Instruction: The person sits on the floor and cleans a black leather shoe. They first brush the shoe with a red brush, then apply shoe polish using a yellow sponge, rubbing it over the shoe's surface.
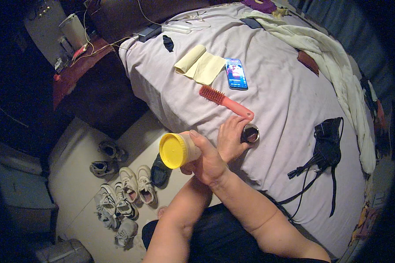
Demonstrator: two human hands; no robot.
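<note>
My forearms cross in front of me. My right hand point(208, 159) is wrapped around a pale jar with a yellow ribbed lid point(173, 150), held above the floor beside the bed, with the lid towards the camera. Beneath and beyond it, my left hand point(228, 139) curls around a small dark cylindrical container point(250, 133) at the bed. Its open round top shows a light rim and a dark inside. Just past my left fingers lies a coral hairbrush point(228, 102), bristles pointing away to the left. The far side of the dark container is partly hidden by my fingers.
On the bed's pale sheet point(276, 108) lie a lit phone point(236, 74), a partly unrolled cream cloth point(200, 65), a black strappy item point(327, 144) and a brown wallet-like object point(307, 62). Several shoes point(128, 184) stand on the tiled floor point(75, 194) at left.
</note>
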